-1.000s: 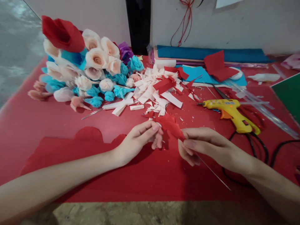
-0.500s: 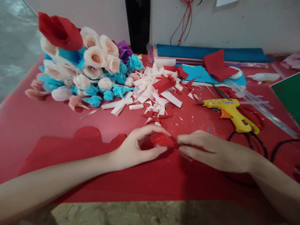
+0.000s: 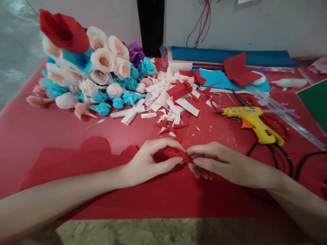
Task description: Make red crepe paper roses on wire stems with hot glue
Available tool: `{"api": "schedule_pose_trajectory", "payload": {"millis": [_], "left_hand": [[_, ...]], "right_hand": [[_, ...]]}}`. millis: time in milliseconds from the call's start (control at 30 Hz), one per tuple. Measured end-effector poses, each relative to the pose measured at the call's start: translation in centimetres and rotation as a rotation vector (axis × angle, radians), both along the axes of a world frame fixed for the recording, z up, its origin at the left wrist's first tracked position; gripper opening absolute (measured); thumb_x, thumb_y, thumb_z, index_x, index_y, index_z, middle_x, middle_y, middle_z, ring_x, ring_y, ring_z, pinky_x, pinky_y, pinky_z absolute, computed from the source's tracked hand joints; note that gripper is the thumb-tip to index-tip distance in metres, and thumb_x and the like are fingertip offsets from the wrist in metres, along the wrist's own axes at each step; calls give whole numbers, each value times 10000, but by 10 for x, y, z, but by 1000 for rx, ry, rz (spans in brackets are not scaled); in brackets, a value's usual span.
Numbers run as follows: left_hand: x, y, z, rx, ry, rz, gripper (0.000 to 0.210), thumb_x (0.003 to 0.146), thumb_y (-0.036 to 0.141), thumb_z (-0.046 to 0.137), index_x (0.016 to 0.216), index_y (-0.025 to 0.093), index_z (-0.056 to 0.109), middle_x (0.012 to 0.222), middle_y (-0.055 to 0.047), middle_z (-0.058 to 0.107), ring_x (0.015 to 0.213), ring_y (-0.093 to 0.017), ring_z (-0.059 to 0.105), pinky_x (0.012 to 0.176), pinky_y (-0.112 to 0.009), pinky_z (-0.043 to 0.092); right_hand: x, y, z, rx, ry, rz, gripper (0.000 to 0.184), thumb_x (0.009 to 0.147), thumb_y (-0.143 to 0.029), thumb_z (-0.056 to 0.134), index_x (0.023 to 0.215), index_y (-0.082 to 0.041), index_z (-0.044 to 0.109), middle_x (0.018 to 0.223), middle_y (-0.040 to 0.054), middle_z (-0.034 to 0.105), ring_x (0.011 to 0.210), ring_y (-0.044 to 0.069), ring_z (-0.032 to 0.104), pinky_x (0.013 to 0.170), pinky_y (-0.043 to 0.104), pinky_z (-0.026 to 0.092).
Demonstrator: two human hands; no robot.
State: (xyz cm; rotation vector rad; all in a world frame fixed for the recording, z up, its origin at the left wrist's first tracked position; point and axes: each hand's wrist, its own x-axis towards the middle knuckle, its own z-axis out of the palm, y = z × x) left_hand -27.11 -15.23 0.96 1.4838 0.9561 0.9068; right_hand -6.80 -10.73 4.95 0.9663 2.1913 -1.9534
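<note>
Between my hands is a small red paper flower (image 3: 174, 153), its rolled petals facing left. My left hand (image 3: 148, 161) curls around it, with thumb and fingertips closed on its base. From the right, my right hand (image 3: 217, 161) pinches the narrow end of the same flower, and its fingertips meet those of the left. Some of the flower is hidden behind the fingers. Under my forearms and hands lies a large sheet of red paper (image 3: 102, 190), with rounded red petal pieces (image 3: 95, 144) at its far edge.
A yellow glue gun (image 3: 255, 122) with a black cord lies to the right. White and red paper scraps (image 3: 171, 92) are heaped at centre. Finished paper flowers (image 3: 104, 63) are piled at the back left. Behind the scraps sit a blue roll (image 3: 230, 56) and clear glue sticks (image 3: 291, 115).
My right hand has moved left, closer to my left hand, and its lower fingers now show beneath the flower. My left hand keeps its hold on the flower.
</note>
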Motion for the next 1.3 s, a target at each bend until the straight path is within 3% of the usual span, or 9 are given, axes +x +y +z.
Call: {"api": "schedule_pose_trajectory", "payload": {"millis": [200, 433, 967, 1300], "left_hand": [[1, 2, 1, -79, -86, -14, 107, 813, 155, 527, 913, 152, 565, 753, -26, 635, 718, -111, 604, 716, -226, 479], [2, 5, -1, -72, -135, -47, 102, 818, 141, 521, 913, 140, 557, 756, -25, 631, 729, -106, 596, 721, -225, 471], [0, 1, -3, -32, -82, -23, 142, 768, 144, 591, 909, 139, 572, 838, -36, 633, 711, -108, 629, 709, -227, 503], [1, 1, -1, 92, -19, -3, 123, 754, 129, 601, 876, 130, 585, 808, -34, 641, 725, -90, 615, 701, -191, 500]], "right_hand": [[-5, -5, -7, -291, 98, -164, 174, 877, -223, 356, 823, -151, 505, 640, -10, 533, 501, 70, 488, 444, 174, 413], [-9, -4, -9, -412, 94, -234, 173, 868, -253, 386, 865, -130, 508, 609, -3, 536, 461, 68, 500, 392, 156, 430], [-11, -11, -7, -348, 83, -237, 165, 859, -259, 401, 852, -143, 518, 587, -20, 528, 447, 56, 484, 388, 139, 423], [-13, -13, -10, -315, 103, -258, 137, 846, -240, 409, 835, -142, 503, 576, -21, 524, 449, 59, 481, 391, 143, 423]]}}
